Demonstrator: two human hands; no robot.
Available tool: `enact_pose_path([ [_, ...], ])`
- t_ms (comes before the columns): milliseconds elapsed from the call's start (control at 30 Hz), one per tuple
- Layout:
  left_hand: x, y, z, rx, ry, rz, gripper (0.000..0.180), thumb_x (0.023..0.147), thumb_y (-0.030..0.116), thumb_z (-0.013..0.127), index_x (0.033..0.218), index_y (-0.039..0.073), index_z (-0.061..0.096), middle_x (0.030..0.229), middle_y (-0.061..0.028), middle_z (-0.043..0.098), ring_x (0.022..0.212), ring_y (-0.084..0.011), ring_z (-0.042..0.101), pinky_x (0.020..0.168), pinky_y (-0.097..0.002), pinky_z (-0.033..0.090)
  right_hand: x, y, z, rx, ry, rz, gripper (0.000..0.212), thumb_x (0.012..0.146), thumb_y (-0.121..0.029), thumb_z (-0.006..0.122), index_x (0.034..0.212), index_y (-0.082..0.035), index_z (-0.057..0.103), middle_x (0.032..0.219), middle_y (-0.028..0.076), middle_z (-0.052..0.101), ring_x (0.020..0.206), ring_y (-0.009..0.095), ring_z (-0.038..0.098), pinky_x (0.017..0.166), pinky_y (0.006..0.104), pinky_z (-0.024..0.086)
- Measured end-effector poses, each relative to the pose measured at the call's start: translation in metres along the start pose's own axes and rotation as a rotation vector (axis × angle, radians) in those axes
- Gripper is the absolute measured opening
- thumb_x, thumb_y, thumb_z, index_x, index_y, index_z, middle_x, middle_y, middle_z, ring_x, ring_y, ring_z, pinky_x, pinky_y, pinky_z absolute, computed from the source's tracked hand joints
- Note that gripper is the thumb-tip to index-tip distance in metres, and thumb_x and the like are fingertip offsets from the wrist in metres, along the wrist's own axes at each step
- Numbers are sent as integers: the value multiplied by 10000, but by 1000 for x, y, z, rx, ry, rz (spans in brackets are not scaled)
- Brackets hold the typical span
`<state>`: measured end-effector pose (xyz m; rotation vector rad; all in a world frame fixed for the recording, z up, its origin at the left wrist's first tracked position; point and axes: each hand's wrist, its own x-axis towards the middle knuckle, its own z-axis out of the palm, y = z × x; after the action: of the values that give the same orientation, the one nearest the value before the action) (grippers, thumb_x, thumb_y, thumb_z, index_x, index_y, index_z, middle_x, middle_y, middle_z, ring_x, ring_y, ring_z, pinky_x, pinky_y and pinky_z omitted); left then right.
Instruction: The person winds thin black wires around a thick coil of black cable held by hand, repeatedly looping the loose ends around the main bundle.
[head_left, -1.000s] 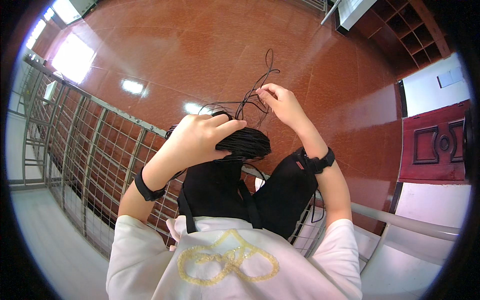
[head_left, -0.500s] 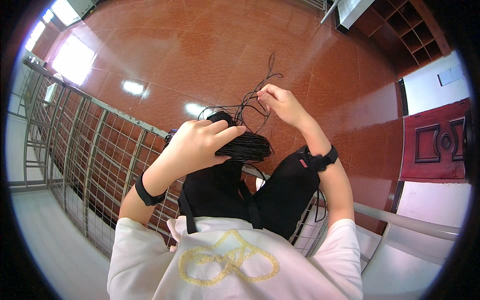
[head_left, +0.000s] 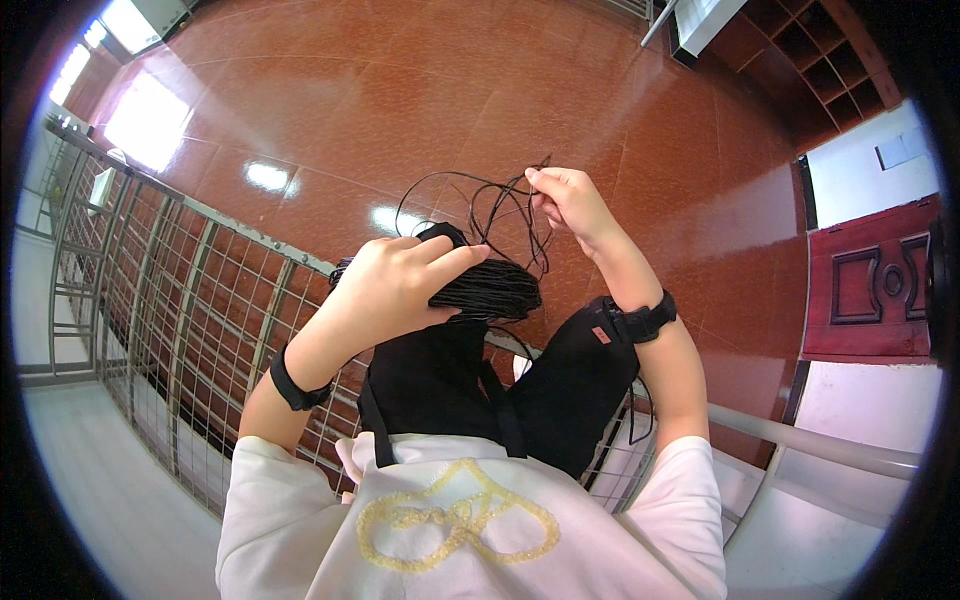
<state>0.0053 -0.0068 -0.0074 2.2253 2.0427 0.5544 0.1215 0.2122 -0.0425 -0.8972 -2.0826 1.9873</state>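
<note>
A thick bundle of thin black cord (head_left: 492,291) lies across my left knee, which is in black cloth. My left hand (head_left: 398,284) is closed over the bundle from its left side, thumb near and fingers over the top; its underside is hidden. Ahead of the bundle, loose loops of the same cord (head_left: 477,207) stand out in a tangle. A strand from these loops is pinched between the thumb and fingers of my right hand (head_left: 574,207), held up to the right of the bundle. Both forearms wear black bands.
To my left runs a metal mesh railing (head_left: 207,268). A round metal rail (head_left: 825,444) crosses at the lower right. Glossy red-brown floor tiles (head_left: 420,100) spread ahead. A dark red door (head_left: 868,285) stands at the right, a wooden compartment shelf (head_left: 822,75) at the far right.
My right hand has shifted slightly up and right, its fingers now pinching the cord. The loose loops have spread wider, and their far end has drawn in. My left hand has barely moved.
</note>
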Motion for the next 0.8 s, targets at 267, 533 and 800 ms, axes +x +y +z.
enact_pose_path([
  [267, 3, 1, -1, -40, 12, -23, 631, 545, 206, 778, 1125, 131, 542, 767, -48, 559, 701, -236, 606, 629, -331, 504, -7, -4, -6, 20, 14, -15, 353, 912, -304, 498, 654, -64, 511, 437, -55, 349, 401, 35, 297, 411, 203, 249],
  [533, 4, 0, 1, -58, 30, -5, 624, 539, 185, 779, 1115, 132, 546, 762, -47, 560, 694, -237, 604, 624, -332, 504, -8, 17, -2, 2, 77, -164, 206, 903, -242, 528, 891, -38, 497, 738, 48, 573, 566, 89, 537, 504, 221, 427],
  [800, 3, -1, 2, -22, 16, 20, 625, 579, 221, 766, 1151, 154, 523, 805, -29, 552, 687, -210, 613, 579, -309, 494, 3, 34, -7, -782, 379, -1025, 331, 745, 5, 651, 1058, -94, 603, 932, 42, 594, 866, 181, 586, 722, 280, 495],
])
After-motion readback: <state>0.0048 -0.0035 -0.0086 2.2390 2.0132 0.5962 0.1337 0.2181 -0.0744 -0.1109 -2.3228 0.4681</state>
